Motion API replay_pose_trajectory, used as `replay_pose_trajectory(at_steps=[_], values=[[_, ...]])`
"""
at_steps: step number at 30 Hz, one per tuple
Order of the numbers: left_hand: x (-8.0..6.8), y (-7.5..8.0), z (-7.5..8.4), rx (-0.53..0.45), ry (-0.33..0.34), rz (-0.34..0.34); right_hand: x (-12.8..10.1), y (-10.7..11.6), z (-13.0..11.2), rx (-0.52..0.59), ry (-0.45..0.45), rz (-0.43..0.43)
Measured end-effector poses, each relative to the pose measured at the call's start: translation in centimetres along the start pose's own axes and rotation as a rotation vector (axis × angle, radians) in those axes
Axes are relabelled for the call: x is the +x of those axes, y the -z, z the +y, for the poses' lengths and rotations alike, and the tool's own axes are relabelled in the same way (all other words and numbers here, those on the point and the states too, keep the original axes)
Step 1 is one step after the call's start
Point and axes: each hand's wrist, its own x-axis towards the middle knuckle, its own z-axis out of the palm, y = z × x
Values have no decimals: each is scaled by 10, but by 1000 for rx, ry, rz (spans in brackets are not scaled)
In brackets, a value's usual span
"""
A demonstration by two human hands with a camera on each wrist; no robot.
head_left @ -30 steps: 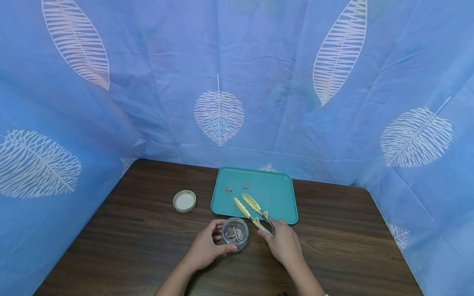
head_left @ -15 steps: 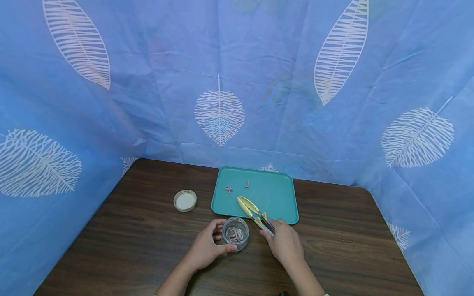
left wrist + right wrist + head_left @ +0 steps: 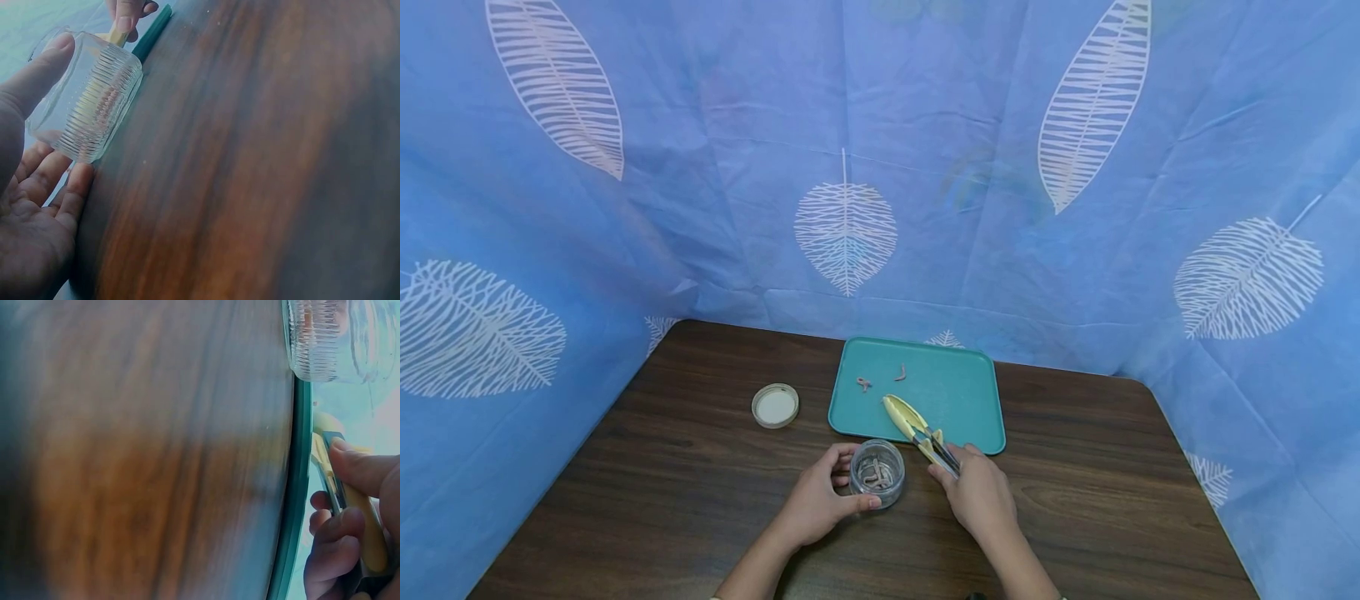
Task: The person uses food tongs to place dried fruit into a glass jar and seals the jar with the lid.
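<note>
My left hand (image 3: 817, 500) grips a small glass jar (image 3: 886, 498) with ribbed lower walls, thumb on the near side and fingers round the far left. Several pinkish worm-like pieces (image 3: 876, 477) lie in the jar, which stands upright on the table. My right hand (image 3: 979, 492) holds tongs (image 3: 917, 427) with pale yellow scalloped tips and metal arms. The tips are drawn together, low over the near left part of a teal tray (image 3: 970, 400). In the right wrist view, thumb and curled fingers squeeze the tongs' handle (image 3: 374, 544). Two more pinkish pieces, one looped (image 3: 863, 384) and one bent (image 3: 900, 372), lie on the tray.
A round jar lid (image 3: 775, 407) lies with its pale inside up on the dark wooden table (image 3: 700, 467), left of the tray. Blue cloth (image 3: 737, 208) with white leaf prints hangs behind and at both sides. A small dark object (image 3: 976, 596) shows at the bottom edge.
The right hand has squeezed the tongs, so their spread tips have come together over the tray. The left hand, the jar and the pieces on the tray have stayed in place.
</note>
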Motion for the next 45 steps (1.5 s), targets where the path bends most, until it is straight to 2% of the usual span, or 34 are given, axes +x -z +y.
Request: replay_pose_trajectory(at_steps=[11,24,31,45], values=[[0,0,0,-11,0,-1,-3,7,3,16,-17,-9],[0,1,1,-12,3,2,-11,17,3,25,18,30],[-1,0,3,1,6,1,-17,19,2,41,-5,16],[-2,1,3,-3,17,-2,-33,19,4,58,36,57]])
